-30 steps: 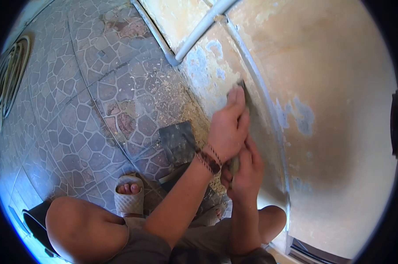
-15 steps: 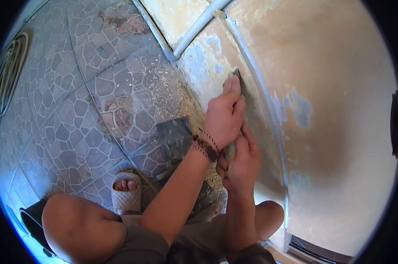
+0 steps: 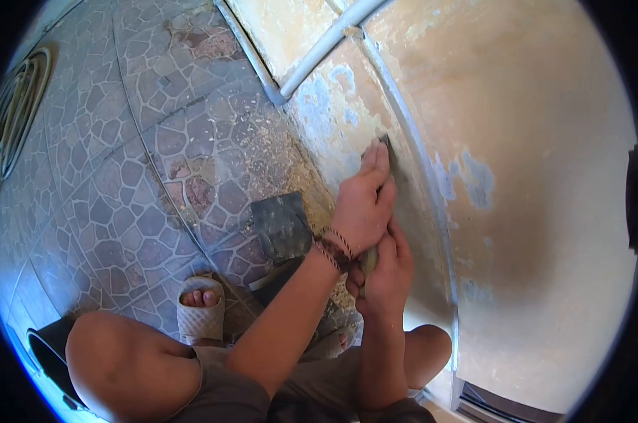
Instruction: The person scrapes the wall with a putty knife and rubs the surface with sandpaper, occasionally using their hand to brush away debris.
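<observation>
Both hands are on a scraper [image 3: 385, 141], whose dark metal blade tip rests against the peeling lower wall [image 3: 347, 151]. My left hand [image 3: 365, 208], with braided bracelets at the wrist, is closed over the front of the tool, its fingers reaching along toward the blade. Just behind it, my right hand [image 3: 387, 275] wraps round the pale handle. Most of the scraper lies hidden under my fingers. Grey patches show on the wall where the yellowish paint is gone.
Paint flakes litter the stone-pattern floor [image 3: 157, 148] along the wall's foot. A dark flat sheet [image 3: 280, 222] lies left of my hands. Pipes [image 3: 322, 53] run along the wall ahead. A coiled hose [image 3: 19, 106] lies far left, a black bucket [image 3: 47, 352] beside my knee.
Both hands and the scraper have moved down the wall, back toward my body, with the blade still at the surface. The grip looks the same.
</observation>
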A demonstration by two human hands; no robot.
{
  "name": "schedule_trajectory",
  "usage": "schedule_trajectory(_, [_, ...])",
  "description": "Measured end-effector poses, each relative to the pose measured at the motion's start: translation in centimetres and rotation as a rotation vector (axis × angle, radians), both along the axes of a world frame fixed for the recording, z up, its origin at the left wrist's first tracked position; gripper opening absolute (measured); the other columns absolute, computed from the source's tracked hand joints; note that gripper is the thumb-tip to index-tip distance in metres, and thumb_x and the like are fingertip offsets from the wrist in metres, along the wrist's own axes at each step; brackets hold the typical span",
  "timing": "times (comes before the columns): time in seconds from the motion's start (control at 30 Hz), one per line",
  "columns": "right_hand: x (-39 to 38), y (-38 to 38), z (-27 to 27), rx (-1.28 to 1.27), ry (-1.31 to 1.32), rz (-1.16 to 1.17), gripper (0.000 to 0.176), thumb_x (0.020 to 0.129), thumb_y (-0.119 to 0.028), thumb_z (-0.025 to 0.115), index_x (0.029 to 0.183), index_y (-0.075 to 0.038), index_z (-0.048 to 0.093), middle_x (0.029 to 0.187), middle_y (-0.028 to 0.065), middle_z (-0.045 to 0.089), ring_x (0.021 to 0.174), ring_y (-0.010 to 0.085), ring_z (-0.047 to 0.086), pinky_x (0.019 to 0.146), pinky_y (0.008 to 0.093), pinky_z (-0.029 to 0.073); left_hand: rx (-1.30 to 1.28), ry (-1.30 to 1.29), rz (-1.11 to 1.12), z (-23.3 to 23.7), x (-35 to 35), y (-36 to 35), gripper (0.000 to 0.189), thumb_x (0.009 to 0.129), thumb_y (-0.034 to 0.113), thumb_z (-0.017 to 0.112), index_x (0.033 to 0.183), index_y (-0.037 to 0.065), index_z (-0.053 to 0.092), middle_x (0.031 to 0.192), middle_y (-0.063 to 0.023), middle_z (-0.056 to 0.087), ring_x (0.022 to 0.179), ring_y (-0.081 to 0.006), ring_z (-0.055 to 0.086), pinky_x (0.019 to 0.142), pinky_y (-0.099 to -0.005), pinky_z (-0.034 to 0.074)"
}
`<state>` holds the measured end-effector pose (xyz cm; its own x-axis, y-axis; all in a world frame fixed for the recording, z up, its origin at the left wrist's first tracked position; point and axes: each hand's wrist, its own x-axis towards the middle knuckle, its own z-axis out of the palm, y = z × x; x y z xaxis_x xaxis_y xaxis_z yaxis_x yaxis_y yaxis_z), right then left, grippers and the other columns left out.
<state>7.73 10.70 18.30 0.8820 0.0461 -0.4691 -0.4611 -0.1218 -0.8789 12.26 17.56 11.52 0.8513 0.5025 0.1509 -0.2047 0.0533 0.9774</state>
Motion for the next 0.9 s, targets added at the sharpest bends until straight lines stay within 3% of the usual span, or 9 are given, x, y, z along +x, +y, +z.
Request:
schedule_trajectory(0.3, [1.1,0.0,-1.0,-0.025,-0.016,0.073,0.038,0.094,-0.023,0.040,0.125,-0.002,0.046,0.060,0.0035,0.050,0.034,0.0091,0.039,0.028,0.0228,0.027,-0.097,0.061,0.038,-0.5,1.3,0.7,0.045,0.088,0.011,0.044,0.129,-0.008,0.038,0.132,-0.0322,0.036,0.124,-0.0408,0.037,0.102,-0.0374,0.036])
schedule_trajectory(0.4, [0.2,0.2,-0.9,-0.043,-0.051,0.048,0.038,0.094,-0.022,0.040,0.126,-0.003,0.045,0.061,0.0036,0.050,0.034,0.0093,0.039,0.028,0.0229,0.027,-0.066,0.086,-0.045,0.0,-0.3,-0.1,0.045,0.090,0.012,0.045,0.130,-0.008,0.037,0.134,-0.0295,0.037,0.129,-0.0313,0.036,0.104,-0.0302,0.032])
schedule_trajectory(0.5, [0.3,-0.1,-0.7,0.020,-0.018,0.034,0.038,0.094,-0.021,0.039,0.127,-0.004,0.045,0.061,0.0035,0.050,0.034,0.0091,0.039,0.028,0.0227,0.027,0.018,0.046,0.035,-0.3,0.4,-0.3,0.046,0.088,0.011,0.044,0.130,-0.007,0.037,0.131,-0.0326,0.036,0.124,-0.0404,0.037,0.102,-0.0363,0.036])
schedule_trajectory(0.9, [0.9,1.0,-0.7,0.039,0.000,0.036,0.037,0.093,-0.018,0.040,0.127,-0.003,0.045,0.062,0.0025,0.049,0.035,0.0079,0.039,0.028,0.0221,0.027,-0.120,0.139,-0.043,0.0,0.5,0.9,0.043,0.089,0.010,0.044,0.129,-0.006,0.040,0.132,-0.0291,0.038,0.125,-0.0375,0.038,0.103,-0.0346,0.035])
